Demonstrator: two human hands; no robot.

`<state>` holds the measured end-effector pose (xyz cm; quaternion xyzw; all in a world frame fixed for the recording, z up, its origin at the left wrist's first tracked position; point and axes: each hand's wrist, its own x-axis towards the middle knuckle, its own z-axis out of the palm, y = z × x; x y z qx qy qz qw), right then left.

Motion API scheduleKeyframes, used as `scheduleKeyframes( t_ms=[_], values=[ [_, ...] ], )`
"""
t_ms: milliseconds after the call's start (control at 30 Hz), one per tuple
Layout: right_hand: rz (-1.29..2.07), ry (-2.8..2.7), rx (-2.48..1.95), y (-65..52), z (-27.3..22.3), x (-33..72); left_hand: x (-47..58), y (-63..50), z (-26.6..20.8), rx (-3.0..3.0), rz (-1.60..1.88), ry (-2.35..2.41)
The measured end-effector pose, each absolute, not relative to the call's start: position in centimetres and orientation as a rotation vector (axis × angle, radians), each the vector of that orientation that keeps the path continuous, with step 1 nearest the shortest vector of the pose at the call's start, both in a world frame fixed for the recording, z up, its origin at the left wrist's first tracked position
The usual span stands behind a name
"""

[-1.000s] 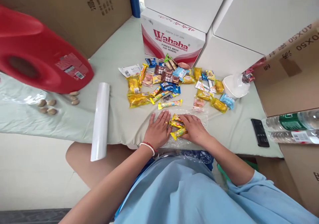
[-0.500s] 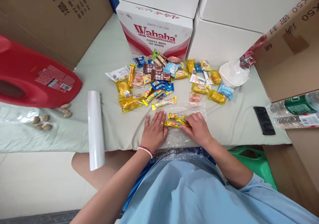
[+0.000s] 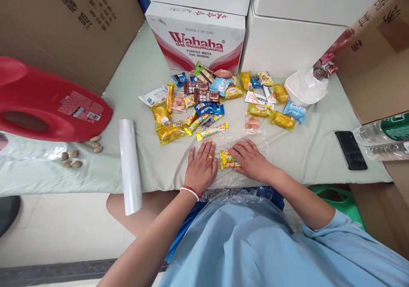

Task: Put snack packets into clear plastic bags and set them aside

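Note:
My left hand (image 3: 202, 167) lies flat on the clear plastic film (image 3: 220, 179), fingers stretched out and holding nothing. To its right, my right hand (image 3: 252, 161) rests with its fingers laid over yellow wrapped snack bars (image 3: 226, 158), which are set side by side on the film. Their right ends are hidden under that palm. The film runs over the table's front edge towards my lap. Just beyond my hands lies a single yellow wrapped bar (image 3: 212, 131). Behind it is a pile of wrapped snacks, with brown cocoa packets (image 3: 207, 95) and yellow cake packets (image 3: 171, 132).
More snacks, such as a light blue packet (image 3: 294, 111), lie near a white bowl (image 3: 302, 92) with a plastic bag in it. A white roll (image 3: 130, 167) overhangs the front edge. A red jug (image 3: 47, 104) stands left; a phone (image 3: 351, 150) lies right. A Wahaha carton (image 3: 198, 40) stands behind.
My right hand has flattened from a curled grip and spread over the bars, which now sit closer together and slightly further right. The left hand stays flat. The view has shifted a little.

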<state>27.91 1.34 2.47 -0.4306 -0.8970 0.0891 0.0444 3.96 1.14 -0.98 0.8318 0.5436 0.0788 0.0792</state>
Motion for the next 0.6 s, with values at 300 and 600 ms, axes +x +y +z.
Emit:
scheduleKeyframes(
  t_ms=[300,600],
  values=[
    [0.358,-2.712,-1.411,0.2,1.8,27.3,4.1,1.2,-0.7,2.44,0.291,1.641],
    [0.492,-2.636,-1.43,-0.1,2.4,27.4,1.9,1.1,-0.6,2.353,0.614,1.651]
  ],
)
